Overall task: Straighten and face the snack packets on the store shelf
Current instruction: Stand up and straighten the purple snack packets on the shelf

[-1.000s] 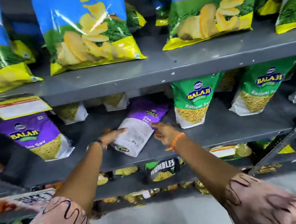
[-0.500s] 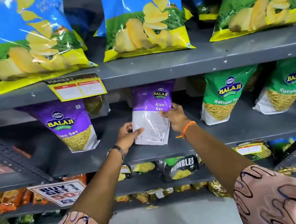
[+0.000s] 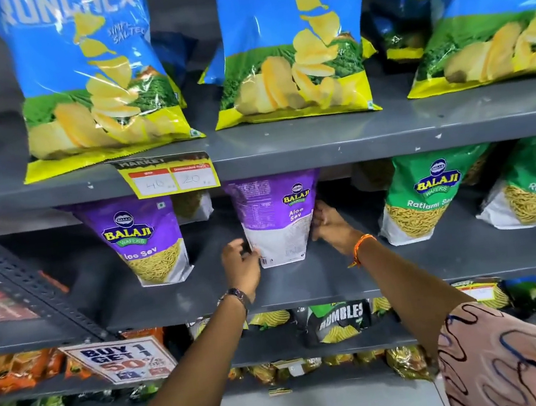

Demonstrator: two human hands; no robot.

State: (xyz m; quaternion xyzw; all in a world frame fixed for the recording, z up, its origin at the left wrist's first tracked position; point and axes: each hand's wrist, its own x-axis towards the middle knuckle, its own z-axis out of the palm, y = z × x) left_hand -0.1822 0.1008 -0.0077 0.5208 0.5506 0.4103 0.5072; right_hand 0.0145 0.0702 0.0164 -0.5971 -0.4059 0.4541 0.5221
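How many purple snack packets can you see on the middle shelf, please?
2: one purple packet stands at the left, the other purple packet is at the centre between the left hand and right hand. More may hide behind.

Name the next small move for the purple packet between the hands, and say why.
Probably turn the Aloo Sev packet around: it stands upright between left hand and right hand, but shows its printed back, unlike the front-facing neighbour packet.
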